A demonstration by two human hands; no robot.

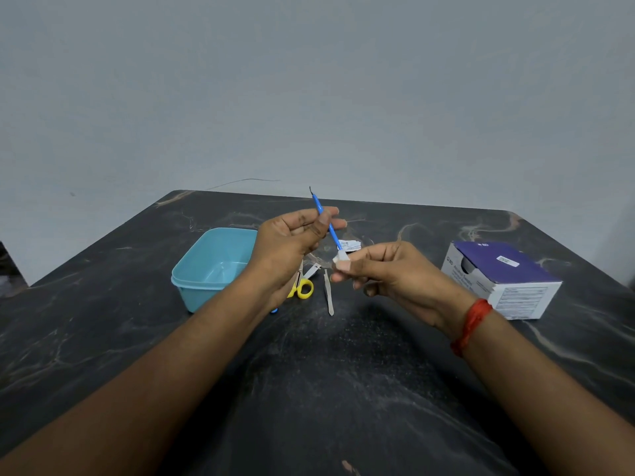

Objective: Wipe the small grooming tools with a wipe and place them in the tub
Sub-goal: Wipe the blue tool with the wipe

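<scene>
My left hand pinches a thin blue grooming tool above the table, its dark hooked tip pointing up and away. My right hand pinches a small white wipe around the tool's lower end. A light blue tub stands on the table left of my hands, with nothing visible inside. Below my hands lie yellow-handled scissors, a nail clipper and a slim metal tool. My left wrist hides part of the scissors.
A purple and white box stands at the right of the dark marbled table. A torn wipe wrapper lies behind my right hand. A grey wall rises behind the table's far edge.
</scene>
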